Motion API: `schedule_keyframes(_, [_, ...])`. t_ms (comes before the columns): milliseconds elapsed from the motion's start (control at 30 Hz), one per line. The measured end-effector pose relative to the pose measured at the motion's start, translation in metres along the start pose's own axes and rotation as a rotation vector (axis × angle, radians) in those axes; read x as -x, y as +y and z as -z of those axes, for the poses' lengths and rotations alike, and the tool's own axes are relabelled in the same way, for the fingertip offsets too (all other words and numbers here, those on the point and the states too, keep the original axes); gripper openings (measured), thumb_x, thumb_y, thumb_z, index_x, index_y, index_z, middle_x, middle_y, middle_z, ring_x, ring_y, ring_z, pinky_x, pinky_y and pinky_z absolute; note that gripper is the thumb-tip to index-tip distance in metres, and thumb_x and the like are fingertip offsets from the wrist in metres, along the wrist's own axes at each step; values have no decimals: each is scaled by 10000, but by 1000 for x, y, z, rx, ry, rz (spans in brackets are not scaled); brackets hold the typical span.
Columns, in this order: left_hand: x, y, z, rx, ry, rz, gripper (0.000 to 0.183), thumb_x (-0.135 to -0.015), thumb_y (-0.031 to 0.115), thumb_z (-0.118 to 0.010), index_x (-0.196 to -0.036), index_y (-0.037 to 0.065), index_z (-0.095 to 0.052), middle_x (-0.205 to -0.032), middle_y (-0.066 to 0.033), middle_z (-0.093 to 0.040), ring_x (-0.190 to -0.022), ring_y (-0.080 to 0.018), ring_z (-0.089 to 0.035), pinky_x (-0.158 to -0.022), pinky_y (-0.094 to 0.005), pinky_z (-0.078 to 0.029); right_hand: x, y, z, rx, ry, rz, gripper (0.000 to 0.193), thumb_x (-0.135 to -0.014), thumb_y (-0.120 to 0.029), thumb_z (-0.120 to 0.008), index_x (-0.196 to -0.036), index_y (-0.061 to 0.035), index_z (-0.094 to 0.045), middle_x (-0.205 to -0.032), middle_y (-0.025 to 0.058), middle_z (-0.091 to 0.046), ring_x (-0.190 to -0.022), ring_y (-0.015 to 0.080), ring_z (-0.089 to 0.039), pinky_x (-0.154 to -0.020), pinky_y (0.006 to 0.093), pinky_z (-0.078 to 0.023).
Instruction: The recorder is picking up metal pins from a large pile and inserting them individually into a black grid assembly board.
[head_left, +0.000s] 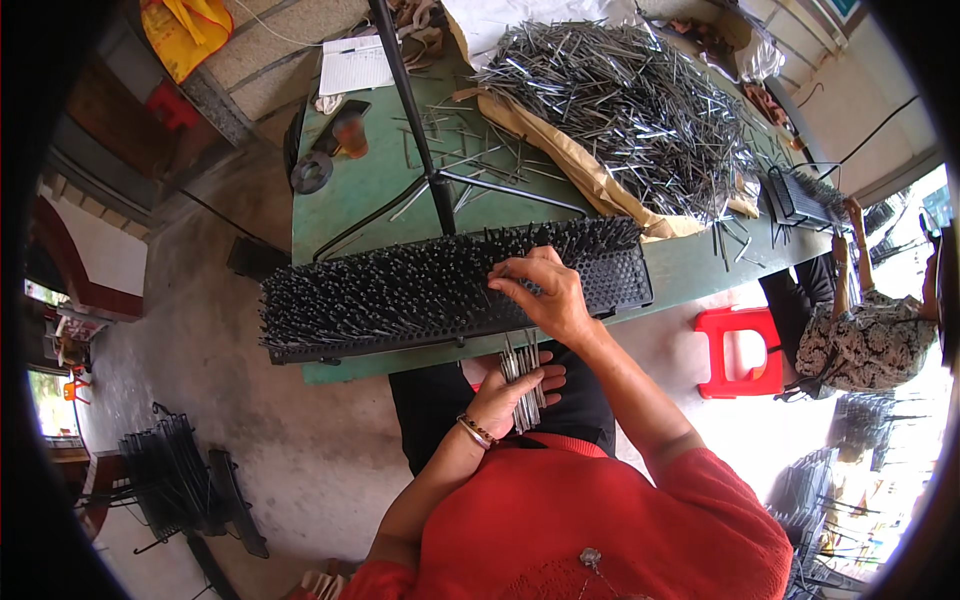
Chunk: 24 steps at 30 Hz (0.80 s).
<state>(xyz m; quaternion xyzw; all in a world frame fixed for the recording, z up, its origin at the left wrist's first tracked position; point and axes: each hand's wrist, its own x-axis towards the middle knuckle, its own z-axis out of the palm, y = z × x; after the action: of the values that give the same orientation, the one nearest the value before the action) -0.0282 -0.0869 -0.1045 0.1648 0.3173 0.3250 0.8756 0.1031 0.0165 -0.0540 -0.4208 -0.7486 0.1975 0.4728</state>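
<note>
A long black perforated block [612, 290] lies along the near edge of the green table. Thin dark rods [380, 290] stand upright in most of its holes, while bare holes show at the right end. Over that right part, my right hand [545, 290] is closed in a pinch, fingertips low among the holes; what they hold is too small to make out. Below the block's near edge, above my lap, my left hand [495, 402] is closed around a bundle of thin metal rods [522, 375], their ends sticking out past the fingers.
A big heap of loose rods [620, 100] rests on brown paper [560, 155] behind the block. A black stand [420, 150], a notebook [355, 65] and a cup [350, 135] share the green table [335, 210]. Rightward are a red stool [740, 350] and another person [865, 340].
</note>
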Motion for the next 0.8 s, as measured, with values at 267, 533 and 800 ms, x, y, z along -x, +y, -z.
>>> schedule_keyframes(267, [0, 1, -2, -21, 0, 1, 336, -929, 119, -555, -1242, 10, -500, -1124, -164, -612, -1012, -255, -623, -827, -403, -541, -3, 5, 1, -29, 12, 15, 119, -753, -66, -734, -865, -55, -692, -856, 27, -696, -732, 175, -564, -716, 290, -458])
schedule_keyframes(533, [-1, 1, -1, -18, 7, 6, 340, -927, 117, -555, -1243, 5, -497, -1130, -168, -610, -1016, -253, -622, -828, -400, -540, 0, 5, -2, -57, -4, -42, 116, -749, -76, -740, -856, -67, -695, -862, 21, -697, -739, 169, -560, -710, 284, -459])
schedule_keyframes(800, [-1, 0, 0, -16, -6, 3, 335, -929, 113, -549, -1241, 5, -489, -1125, -165, -611, -1013, -249, -624, -816, -386, -545, -1, 1, -3, -2, -23, 52, 372, -738, -60, -745, -1094, -57, -638, -875, 44, -696, -762, 176, -608, -733, 299, -450])
